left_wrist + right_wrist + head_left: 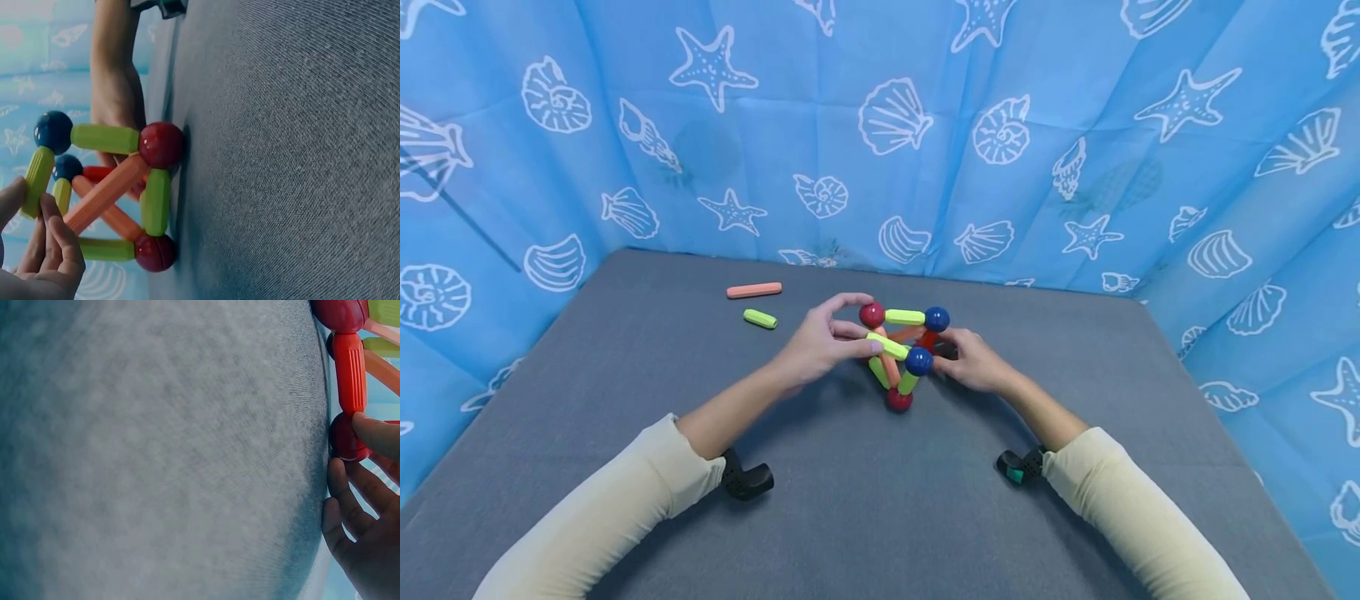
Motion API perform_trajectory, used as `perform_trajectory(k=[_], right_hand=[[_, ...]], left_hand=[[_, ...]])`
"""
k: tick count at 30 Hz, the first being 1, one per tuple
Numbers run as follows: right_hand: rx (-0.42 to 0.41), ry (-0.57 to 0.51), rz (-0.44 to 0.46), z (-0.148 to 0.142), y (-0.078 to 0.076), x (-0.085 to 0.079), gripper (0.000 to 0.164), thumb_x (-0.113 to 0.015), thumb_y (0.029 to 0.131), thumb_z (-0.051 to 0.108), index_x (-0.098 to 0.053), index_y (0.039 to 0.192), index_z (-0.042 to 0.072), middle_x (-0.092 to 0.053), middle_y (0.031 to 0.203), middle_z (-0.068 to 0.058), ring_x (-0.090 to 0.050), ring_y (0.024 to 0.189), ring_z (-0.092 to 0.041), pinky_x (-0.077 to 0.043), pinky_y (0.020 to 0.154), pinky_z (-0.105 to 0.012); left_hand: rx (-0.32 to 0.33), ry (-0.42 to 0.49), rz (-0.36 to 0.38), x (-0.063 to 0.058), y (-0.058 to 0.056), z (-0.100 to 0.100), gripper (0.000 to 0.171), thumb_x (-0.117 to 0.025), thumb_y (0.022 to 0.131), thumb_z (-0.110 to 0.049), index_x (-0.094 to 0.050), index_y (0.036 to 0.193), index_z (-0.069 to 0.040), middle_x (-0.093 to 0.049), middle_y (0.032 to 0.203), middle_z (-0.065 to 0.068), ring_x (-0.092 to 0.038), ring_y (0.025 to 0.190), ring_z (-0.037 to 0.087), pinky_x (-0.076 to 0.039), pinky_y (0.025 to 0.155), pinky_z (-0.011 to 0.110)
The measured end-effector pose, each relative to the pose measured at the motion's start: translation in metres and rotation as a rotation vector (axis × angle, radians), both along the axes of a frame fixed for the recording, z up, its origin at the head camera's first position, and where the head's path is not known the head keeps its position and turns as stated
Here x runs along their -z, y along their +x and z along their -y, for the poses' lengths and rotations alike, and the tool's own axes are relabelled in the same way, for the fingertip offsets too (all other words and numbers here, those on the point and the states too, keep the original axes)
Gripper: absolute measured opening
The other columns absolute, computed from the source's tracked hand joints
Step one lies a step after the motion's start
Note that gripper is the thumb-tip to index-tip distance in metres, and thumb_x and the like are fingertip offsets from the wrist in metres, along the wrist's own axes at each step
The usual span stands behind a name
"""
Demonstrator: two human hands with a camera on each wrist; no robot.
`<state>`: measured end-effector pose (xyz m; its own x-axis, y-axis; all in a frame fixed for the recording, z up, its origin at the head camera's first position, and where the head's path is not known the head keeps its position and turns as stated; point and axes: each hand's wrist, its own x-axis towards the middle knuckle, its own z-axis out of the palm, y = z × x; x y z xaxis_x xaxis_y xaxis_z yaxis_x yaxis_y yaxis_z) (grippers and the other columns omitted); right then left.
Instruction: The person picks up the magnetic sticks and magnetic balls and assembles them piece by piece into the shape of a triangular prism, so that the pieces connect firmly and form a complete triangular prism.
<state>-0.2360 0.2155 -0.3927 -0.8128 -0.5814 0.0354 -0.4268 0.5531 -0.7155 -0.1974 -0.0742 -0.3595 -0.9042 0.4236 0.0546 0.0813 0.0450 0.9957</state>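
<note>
A frame of magnetic building balls and rods stands on the grey table between both hands. My left hand (816,346) pinches the free end of a short green rod (39,175), whose other end meets a blue ball (919,362). Its index fingertip touches the upper red ball (872,314). At the frame's right side, my right hand (973,362) holds a lower red ball (347,439) between thumb and fingers, beside a short red rod (350,372). Long orange rods (103,194) run diagonally across the sides. The hands partly hide the frame's back.
A loose long orange rod (754,290) and a loose short green rod (760,318) lie at the back left of the table (880,517). Behind the table hangs a blue curtain (895,192) with shells and starfish. Each wrist carries a black camera mount (747,477).
</note>
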Motion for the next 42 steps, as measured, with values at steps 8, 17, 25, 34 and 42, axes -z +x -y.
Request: perform_trajectory(k=[8,17,25,34,42], right_hand=[[-0.017,-0.025,-0.005,0.001,0.003,-0.004,0.038,-0.065,0.094,0.007,-0.057,0.130,-0.005,-0.064,0.123,-0.022,-0.062,0.113,-0.038,-0.046,0.099,-0.054],[-0.012,-0.025,-0.008,0.001,-0.001,0.002,0.038,-0.067,0.094,0.010,-0.059,0.129,-0.002,-0.065,0.122,-0.019,-0.063,0.111,-0.035,-0.048,0.097,-0.052],[-0.007,-0.023,-0.001,0.000,-0.001,0.002,0.039,-0.068,0.094,0.011,-0.059,0.129,-0.002,-0.065,0.122,-0.020,-0.062,0.113,-0.036,-0.047,0.099,-0.053],[-0.010,-0.008,0.009,0.000,0.000,0.001,0.039,-0.067,0.093,0.010,-0.059,0.129,-0.001,-0.066,0.120,-0.016,-0.063,0.111,-0.033,-0.048,0.097,-0.052],[-0.004,0.016,-0.021,0.001,0.003,-0.002,0.039,-0.068,0.092,0.010,-0.060,0.128,-0.002,-0.066,0.120,-0.018,-0.064,0.111,-0.034,-0.049,0.096,-0.051]], left_hand=[[-0.193,0.059,0.149,0.002,0.008,-0.014,0.075,-0.076,0.090,-0.025,-0.034,0.151,-0.018,-0.074,0.105,0.012,-0.073,0.094,0.023,-0.053,0.093,0.038],[-0.176,0.171,0.276,0.005,0.015,-0.025,0.070,-0.073,0.093,-0.020,-0.034,0.151,-0.020,-0.073,0.112,0.011,-0.071,0.102,0.022,-0.051,0.097,0.041],[-0.243,0.158,0.351,0.006,0.010,-0.031,0.069,-0.073,0.092,-0.027,-0.036,0.149,-0.018,-0.073,0.095,0.006,-0.069,0.076,0.015,-0.049,0.078,0.030],[-0.231,0.062,0.255,0.013,0.005,-0.020,0.065,-0.073,0.091,-0.033,-0.040,0.146,-0.018,-0.072,0.096,0.012,-0.065,0.070,0.017,-0.053,0.076,0.028],[0.033,-0.289,0.068,0.032,0.012,-0.007,0.093,-0.079,0.086,-0.018,-0.018,0.156,-0.014,-0.058,0.123,0.014,-0.065,0.093,0.022,-0.054,0.076,0.034]])
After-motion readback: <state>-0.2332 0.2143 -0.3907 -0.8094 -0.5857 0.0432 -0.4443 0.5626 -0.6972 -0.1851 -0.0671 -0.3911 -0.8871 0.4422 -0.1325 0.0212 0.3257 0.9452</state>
